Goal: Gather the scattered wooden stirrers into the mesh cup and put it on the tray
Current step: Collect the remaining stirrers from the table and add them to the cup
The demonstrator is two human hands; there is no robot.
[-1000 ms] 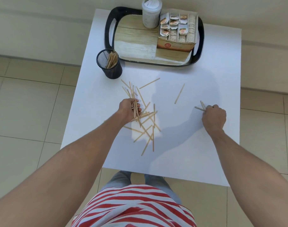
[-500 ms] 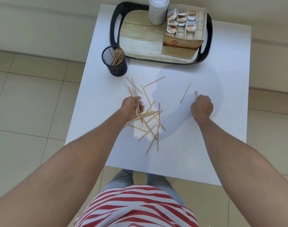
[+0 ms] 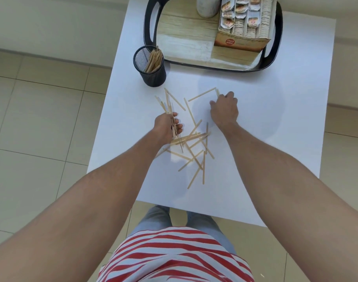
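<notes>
Several wooden stirrers (image 3: 196, 145) lie scattered in a loose pile at the middle of the white table (image 3: 275, 123). My left hand (image 3: 168, 125) is closed around a bunch of stirrers that stick out past it. My right hand (image 3: 224, 109) rests on the table holding a few stirrers, its fingertips at the end of a single stirrer (image 3: 201, 94). The black mesh cup (image 3: 150, 67) stands upright at the far left, partly filled with stirrers. Just behind it lies the black-rimmed tray (image 3: 148, 23) with a wood-look floor.
On the tray stand a cardboard box of sachets (image 3: 243, 27) at the right and a white jar (image 3: 206, 7) at the back. Tiled floor surrounds the small table. The table's near edge is close to my striped shirt.
My right hand has moved left and away from me across the table, from the right side to the single stirrer near the middle. My left hand has stayed at the pile.
</notes>
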